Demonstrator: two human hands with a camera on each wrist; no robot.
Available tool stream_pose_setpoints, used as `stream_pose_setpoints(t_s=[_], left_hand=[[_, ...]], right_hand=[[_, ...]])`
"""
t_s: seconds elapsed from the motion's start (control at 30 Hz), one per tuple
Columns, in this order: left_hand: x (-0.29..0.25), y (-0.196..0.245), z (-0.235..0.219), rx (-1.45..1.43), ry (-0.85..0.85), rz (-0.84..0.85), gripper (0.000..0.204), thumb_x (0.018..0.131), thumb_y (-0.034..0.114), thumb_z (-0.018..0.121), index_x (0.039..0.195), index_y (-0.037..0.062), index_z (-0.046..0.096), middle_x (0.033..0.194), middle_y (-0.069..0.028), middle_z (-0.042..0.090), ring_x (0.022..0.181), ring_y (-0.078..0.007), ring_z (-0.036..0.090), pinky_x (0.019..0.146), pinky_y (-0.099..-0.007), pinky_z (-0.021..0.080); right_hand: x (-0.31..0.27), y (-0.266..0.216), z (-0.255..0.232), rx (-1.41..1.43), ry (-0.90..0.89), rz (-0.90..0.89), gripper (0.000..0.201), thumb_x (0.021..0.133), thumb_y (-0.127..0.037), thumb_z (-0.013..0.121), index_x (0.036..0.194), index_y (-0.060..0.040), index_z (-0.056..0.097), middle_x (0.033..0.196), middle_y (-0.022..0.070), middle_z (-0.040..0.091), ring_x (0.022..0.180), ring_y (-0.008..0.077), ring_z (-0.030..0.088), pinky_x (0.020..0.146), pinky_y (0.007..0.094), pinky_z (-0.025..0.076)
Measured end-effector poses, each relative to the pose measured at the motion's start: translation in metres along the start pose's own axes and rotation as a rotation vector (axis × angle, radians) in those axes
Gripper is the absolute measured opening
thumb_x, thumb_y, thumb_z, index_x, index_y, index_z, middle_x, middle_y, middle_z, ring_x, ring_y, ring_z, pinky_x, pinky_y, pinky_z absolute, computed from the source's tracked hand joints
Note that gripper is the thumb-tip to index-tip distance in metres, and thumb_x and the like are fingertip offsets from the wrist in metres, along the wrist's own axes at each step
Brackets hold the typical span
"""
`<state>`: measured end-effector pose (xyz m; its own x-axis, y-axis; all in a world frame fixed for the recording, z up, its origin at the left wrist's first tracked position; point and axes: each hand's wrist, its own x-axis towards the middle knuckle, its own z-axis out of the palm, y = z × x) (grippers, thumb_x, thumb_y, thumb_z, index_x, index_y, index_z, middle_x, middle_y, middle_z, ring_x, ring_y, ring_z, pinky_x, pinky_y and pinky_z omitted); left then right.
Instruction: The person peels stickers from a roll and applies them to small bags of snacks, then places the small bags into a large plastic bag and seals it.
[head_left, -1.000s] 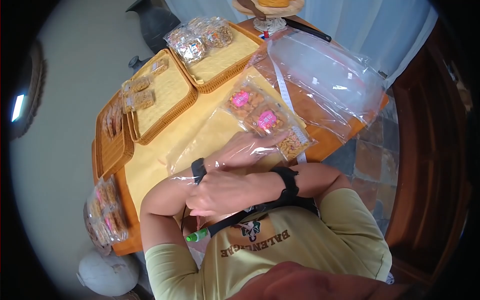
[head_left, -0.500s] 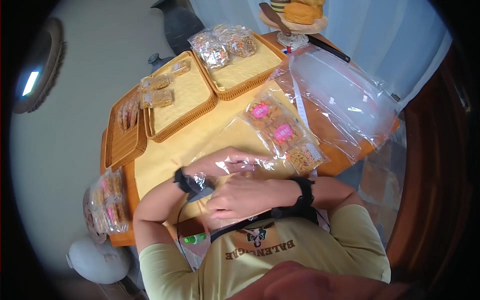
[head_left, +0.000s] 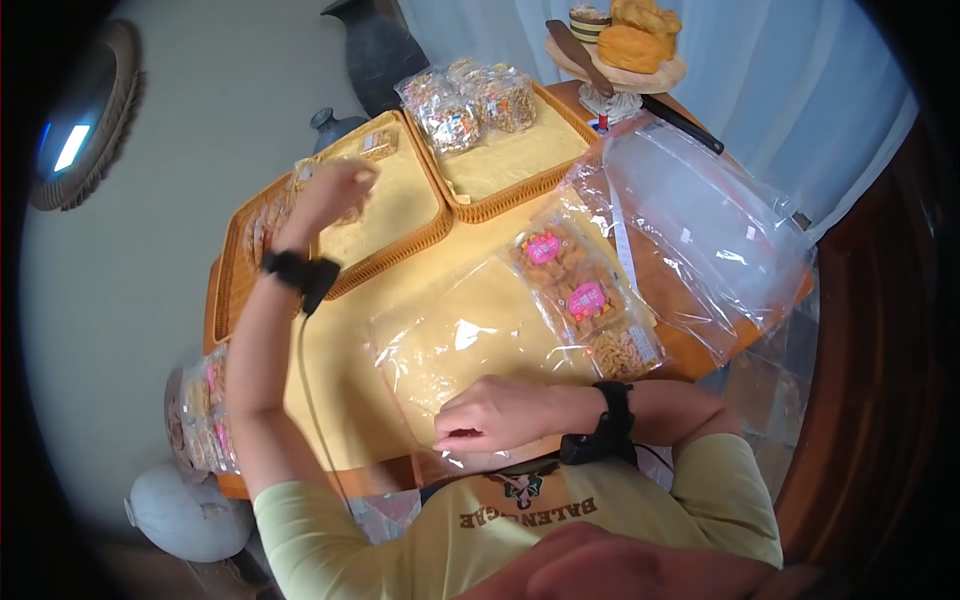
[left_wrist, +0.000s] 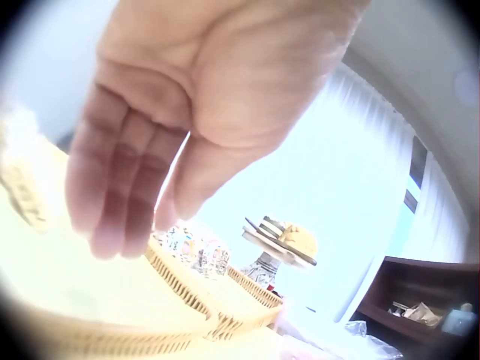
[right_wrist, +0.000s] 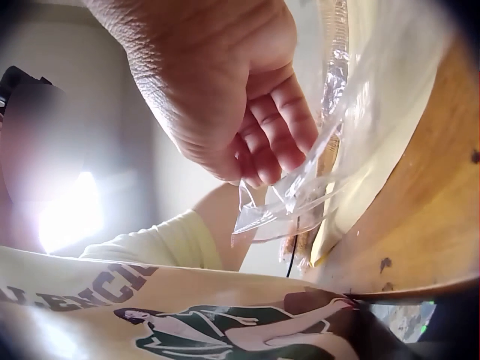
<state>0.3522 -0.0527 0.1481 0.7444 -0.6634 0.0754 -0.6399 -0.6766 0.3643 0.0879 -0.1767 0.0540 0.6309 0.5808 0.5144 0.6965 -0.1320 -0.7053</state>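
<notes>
Packing looks under way: the clear plastic bag [head_left: 470,345] lies flat and unfilled at centre frame on the yellow-clothed worktop [head_left: 340,330], its near edge pinched in the right hand [head_left: 490,415] fingers [right_wrist: 281,139]. The left hand [head_left: 330,190] – fingers loosely extended, holding nothing – hovers over the middle woven tray [head_left: 400,215], upper left. Counted: three trays, one strip of three snack packets [head_left: 585,300] – centre right.

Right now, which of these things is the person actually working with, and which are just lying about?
In hand:
- clear bag, its near edge pinched by the right hand
- snack packets in the middle tray, under the reaching left hand

Lying about:
- pink-labelled packets
- big plastic sheet
- cake stand
- far tray
</notes>
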Motion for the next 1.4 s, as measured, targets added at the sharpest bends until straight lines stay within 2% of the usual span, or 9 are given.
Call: stream_pose_setpoints(t_s=[0.13, 0.27, 0.43, 0.63, 0.83, 0.93, 1.03, 1.13, 1.4], left_hand=[[0.1, 0.009, 0.053, 0.335, 0.234, 0.29, 0.044, 0.077, 0.021, 0.059, 0.117, 0.0092, 0.048, 0.107, -0.0158, 0.056, 0.1, -0.033, 0.052, 0.084, -0.0386, 0.043], [0.153, 0.019, 0.078, 0.341, 0.127, 0.079, 0.064, 0.068, 0.034, 0.066, 0.123, 0.0125, 0.042, 0.115, -0.0182, 0.049, 0.104, -0.0373, 0.048, 0.085, -0.0425, 0.042], [0.162, 0.041, 0.089, 0.587, 0.197, -0.082, 0.06, 0.061, 0.039, 0.071, 0.108, 0.0091, 0.049, 0.103, -0.0162, 0.052, 0.1, -0.0316, 0.051, 0.078, -0.039, 0.044], [0.158, 0.028, 0.089, 0.406, 0.311, 0.066, 0.049, 0.062, 0.032, 0.072, 0.097, 0.0063, 0.048, 0.093, -0.0175, 0.055, 0.091, -0.0359, 0.054, 0.073, -0.041, 0.045], [0.055, 0.056, 0.024, 0.113, 0.463, 0.278, 0.038, 0.067, 0.024, 0.07, 0.086, 0.0049, 0.044, 0.064, -0.0151, 0.055, 0.065, -0.0347, 0.056, 0.056, -0.0407, 0.044], [-0.037, 0.053, -0.014, -0.425, 0.303, 0.122, 0.028, 0.078, 0.016, 0.064, 0.083, 0.0062, 0.039, 0.07, -0.0042, 0.055, 0.062, -0.0099, 0.056, 0.049, -0.0246, 0.041], [-0.133, 0.053, -0.035, -0.654, 0.106, -0.09, 0.036, 0.078, 0.01, 0.064, 0.107, 0.0104, 0.042, 0.073, 0.0029, 0.055, 0.055, -0.0006, 0.041, 0.045, -0.015, 0.03], [-0.203, 0.064, -0.032, -0.743, -0.023, -0.365, 0.052, 0.083, 0.014, 0.056, 0.129, 0.0151, 0.032, 0.072, 0.0022, 0.055, 0.049, -0.0013, 0.04, 0.04, -0.0147, 0.031], [-0.221, 0.027, 0.049, -1.257, -0.394, -0.46, 0.025, 0.092, 0.014, 0.04, 0.112, 0.0058, 0.051, 0.082, -0.0033, 0.057, 0.055, -0.009, 0.055, 0.048, -0.0196, 0.047]], right_hand=[[-0.002, -0.001, -0.004, -0.049, 0.06, -0.056, 0.017, 0.08, -0.015, 0.057, 0.068, -0.0043, 0.05, 0.061, 0.0086, 0.049, 0.053, 0.0248, 0.052, 0.047, 0.0343, 0.04], [-0.006, -0.003, -0.006, -0.237, 0.077, -0.117, 0.014, 0.077, -0.013, 0.057, 0.07, -0.0037, 0.05, 0.063, 0.0077, 0.045, 0.056, 0.0228, 0.053, 0.048, 0.0323, 0.043], [-0.008, 0.0, -0.003, -0.386, 0.027, -0.134, 0.012, 0.075, -0.013, 0.056, 0.073, -0.0035, 0.05, 0.064, 0.0063, 0.047, 0.057, 0.0195, 0.054, 0.05, 0.0305, 0.044], [-0.007, -0.001, 0.0, -0.38, 0.055, -0.138, 0.013, 0.076, -0.013, 0.055, 0.07, -0.0042, 0.047, 0.064, 0.0066, 0.046, 0.059, 0.0195, 0.054, 0.049, 0.0305, 0.043], [-0.006, -0.004, -0.008, -0.39, 0.057, -0.148, 0.018, 0.078, -0.015, 0.056, 0.066, -0.0064, 0.045, 0.061, 0.0053, 0.045, 0.052, 0.0183, 0.052, 0.044, 0.03, 0.042], [-0.005, 0.0, -0.003, -0.398, 0.117, -0.186, 0.022, 0.078, -0.017, 0.057, 0.063, -0.008, 0.045, 0.058, 0.0039, 0.043, 0.045, 0.0173, 0.049, 0.04, 0.0292, 0.04], [-0.003, -0.006, -0.007, -0.407, 0.129, -0.201, 0.023, 0.076, -0.015, 0.06, 0.06, -0.0077, 0.045, 0.057, 0.0042, 0.042, 0.044, 0.0169, 0.047, 0.039, 0.0286, 0.039], [-0.003, -0.012, -0.01, -0.453, 0.114, -0.198, 0.022, 0.073, -0.013, 0.062, 0.059, -0.0077, 0.046, 0.056, 0.0034, 0.042, 0.043, 0.0164, 0.046, 0.039, 0.0286, 0.038], [-0.001, -0.014, -0.006, -0.403, 0.076, -0.214, 0.02, 0.073, -0.013, 0.059, 0.061, -0.0063, 0.044, 0.057, 0.0059, 0.044, 0.044, 0.0202, 0.048, 0.039, 0.0312, 0.039]])
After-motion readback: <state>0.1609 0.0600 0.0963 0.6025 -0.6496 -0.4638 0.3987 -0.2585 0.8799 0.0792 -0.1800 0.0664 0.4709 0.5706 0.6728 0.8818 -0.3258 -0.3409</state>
